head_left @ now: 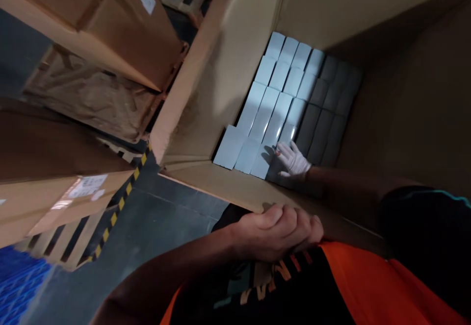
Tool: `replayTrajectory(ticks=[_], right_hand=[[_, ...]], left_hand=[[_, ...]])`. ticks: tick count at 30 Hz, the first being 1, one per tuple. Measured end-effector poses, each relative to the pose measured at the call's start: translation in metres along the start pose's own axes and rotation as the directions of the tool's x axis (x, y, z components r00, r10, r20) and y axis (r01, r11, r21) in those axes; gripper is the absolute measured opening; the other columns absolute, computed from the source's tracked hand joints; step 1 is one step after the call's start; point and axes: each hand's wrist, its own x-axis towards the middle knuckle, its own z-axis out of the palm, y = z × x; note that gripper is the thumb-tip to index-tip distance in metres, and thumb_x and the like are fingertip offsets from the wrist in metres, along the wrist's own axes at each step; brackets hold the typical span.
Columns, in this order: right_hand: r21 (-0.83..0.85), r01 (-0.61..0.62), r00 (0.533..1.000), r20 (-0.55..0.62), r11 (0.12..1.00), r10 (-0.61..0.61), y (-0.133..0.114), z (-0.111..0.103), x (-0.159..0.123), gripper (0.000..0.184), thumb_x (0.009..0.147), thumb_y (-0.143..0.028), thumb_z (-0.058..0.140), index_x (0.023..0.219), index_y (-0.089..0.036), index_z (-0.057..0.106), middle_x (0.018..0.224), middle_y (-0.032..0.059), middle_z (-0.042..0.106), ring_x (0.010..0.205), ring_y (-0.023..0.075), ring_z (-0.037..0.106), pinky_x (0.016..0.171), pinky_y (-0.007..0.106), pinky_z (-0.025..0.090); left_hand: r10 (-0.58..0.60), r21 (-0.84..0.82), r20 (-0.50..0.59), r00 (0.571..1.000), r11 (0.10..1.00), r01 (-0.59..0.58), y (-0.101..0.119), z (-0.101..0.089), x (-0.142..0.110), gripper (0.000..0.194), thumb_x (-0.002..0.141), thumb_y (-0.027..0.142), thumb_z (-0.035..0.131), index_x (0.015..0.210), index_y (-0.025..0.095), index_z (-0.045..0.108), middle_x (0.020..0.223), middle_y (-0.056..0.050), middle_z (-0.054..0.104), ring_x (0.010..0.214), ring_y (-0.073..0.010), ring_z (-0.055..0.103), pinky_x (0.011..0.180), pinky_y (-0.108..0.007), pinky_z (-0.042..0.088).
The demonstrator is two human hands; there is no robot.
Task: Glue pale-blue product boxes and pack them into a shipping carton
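My left hand (281,231), bare, has its fingers curled over the near edge of a large cardboard carton (253,192). Deep inside the carton, my right hand (293,161) wears a white glove, its fingers spread over light grey-blue small boxes (253,107). Nothing shows in its grasp, and whether the fingertips touch the boxes I cannot tell. The small boxes lie side by side in rows on the carton's floor. Light falls on the left rows; those on the right are in shadow.
To the left stand a tall taped carton (125,26) with a white label and another carton (55,202) on a wooden pallet (69,239). Yellow-black striped tape (121,205) runs beside it. A blue grid-like surface (22,286) shows at the lower left.
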Motion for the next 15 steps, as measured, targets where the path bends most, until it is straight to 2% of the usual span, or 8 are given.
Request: replayTrajectory(ticks=[3,5,7,9,11,13,15], right_hand=[[0.011,0.177,0.981,-0.083,0.984,-0.175,-0.010,0.029,0.026,0.092,0.094,-0.063,0.064,0.162,-0.003,0.047,0.176,0.0349,0.029,0.164,0.0501,0.022,0.129,0.075,0.017],[0.010,0.199,0.971,-0.141,0.980,-0.195,-0.010,0.044,0.028,0.090,0.094,-0.065,0.061,0.158,-0.003,0.051,0.173,0.0349,0.034,0.162,0.0497,0.026,0.127,0.073,0.022],[0.009,0.184,0.971,-0.154,0.983,-0.181,-0.006,0.050,0.021,0.089,0.093,-0.061,0.064,0.159,-0.003,0.050,0.173,0.0348,0.035,0.164,0.0489,0.025,0.128,0.074,0.021],[-0.005,0.160,0.979,-0.128,0.987,-0.160,-0.002,0.045,0.017,0.092,0.089,-0.054,0.070,0.163,-0.003,0.047,0.175,0.0358,0.031,0.165,0.0489,0.023,0.128,0.076,0.016],[-0.043,0.192,0.975,-0.109,0.980,-0.196,-0.003,0.030,0.023,0.093,0.089,-0.051,0.072,0.164,-0.003,0.045,0.176,0.0369,0.028,0.166,0.0487,0.022,0.128,0.078,0.014],[-0.099,0.326,0.938,-0.091,0.940,-0.335,-0.013,0.009,0.044,0.088,0.092,-0.049,0.070,0.163,-0.003,0.047,0.176,0.0352,0.030,0.167,0.0459,0.024,0.130,0.077,0.017],[-0.147,0.479,0.869,-0.057,0.866,-0.491,-0.029,-0.010,0.074,0.078,0.096,-0.046,0.067,0.160,-0.005,0.051,0.175,0.0311,0.036,0.165,0.0419,0.029,0.131,0.072,0.023]], left_hand=[[-0.044,-0.015,0.056,0.997,0.999,0.045,0.006,-0.001,-0.002,0.026,0.109,0.046,0.070,0.127,0.029,0.078,0.109,-0.001,0.067,0.097,-0.0167,0.058,0.087,-0.031,0.048],[-0.030,-0.045,0.059,0.998,0.998,0.032,0.007,-0.004,-0.001,0.026,0.109,0.044,0.068,0.127,0.027,0.078,0.110,-0.002,0.068,0.098,-0.0164,0.059,0.088,-0.030,0.048],[-0.017,-0.068,0.058,0.998,0.997,0.021,0.005,-0.008,0.001,0.026,0.110,0.042,0.067,0.125,0.024,0.079,0.106,-0.002,0.069,0.094,-0.0158,0.061,0.083,-0.029,0.048],[-0.017,-0.077,0.076,0.997,0.997,0.023,0.000,-0.013,0.005,0.028,0.111,0.041,0.065,0.125,0.021,0.078,0.103,-0.002,0.072,0.090,-0.0154,0.063,0.081,-0.030,0.049],[-0.002,-0.090,0.094,0.996,0.996,0.010,-0.010,-0.018,0.006,0.027,0.111,0.035,0.066,0.130,0.019,0.075,0.108,-0.004,0.076,0.096,-0.0163,0.068,0.089,-0.031,0.052],[-0.005,-0.105,0.108,0.994,0.994,0.016,-0.025,-0.024,0.002,0.027,0.109,0.026,0.066,0.133,0.015,0.072,0.117,-0.007,0.078,0.107,-0.0196,0.071,0.100,-0.034,0.052],[-0.108,-0.105,0.116,0.987,0.987,0.120,-0.040,-0.029,-0.007,0.022,0.110,0.025,0.064,0.126,0.012,0.071,0.114,-0.010,0.079,0.109,-0.0229,0.072,0.103,-0.038,0.052]])
